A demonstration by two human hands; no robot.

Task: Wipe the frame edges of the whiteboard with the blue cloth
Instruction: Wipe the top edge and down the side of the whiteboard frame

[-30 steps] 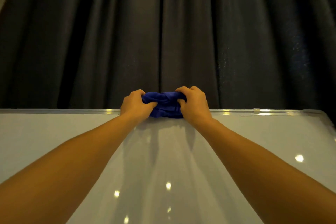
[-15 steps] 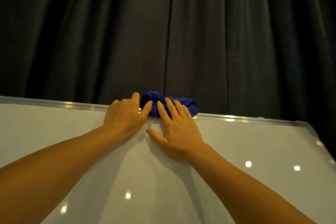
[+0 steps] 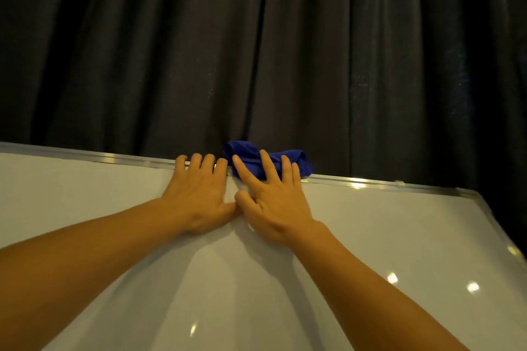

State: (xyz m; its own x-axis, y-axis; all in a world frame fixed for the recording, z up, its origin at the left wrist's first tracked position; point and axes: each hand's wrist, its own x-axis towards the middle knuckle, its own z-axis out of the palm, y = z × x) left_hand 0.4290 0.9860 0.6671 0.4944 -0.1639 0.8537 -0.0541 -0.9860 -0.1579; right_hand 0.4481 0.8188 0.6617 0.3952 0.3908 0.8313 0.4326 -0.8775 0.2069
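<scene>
The whiteboard [image 3: 370, 236] fills the lower half of the view, its silver top frame edge [image 3: 370, 183] running from left to right. A bunched blue cloth [image 3: 248, 155] lies on that top edge near the middle. My right hand [image 3: 273, 199] lies flat with fingers spread, the fingertips pressing on the cloth. My left hand [image 3: 196, 194] rests flat on the board just left of the cloth, fingertips on the frame, thumb touching my right thumb.
A dark pleated curtain [image 3: 256, 51] hangs close behind the board. The board's right corner [image 3: 470, 194] and right frame edge [image 3: 513, 248] slant down at the right. Ceiling lights reflect off the board surface.
Both hands have gone from clutching the bunched cloth to lying flat with fingers spread. My left hand has let go of the cloth and rests beside it; the view has tilted.
</scene>
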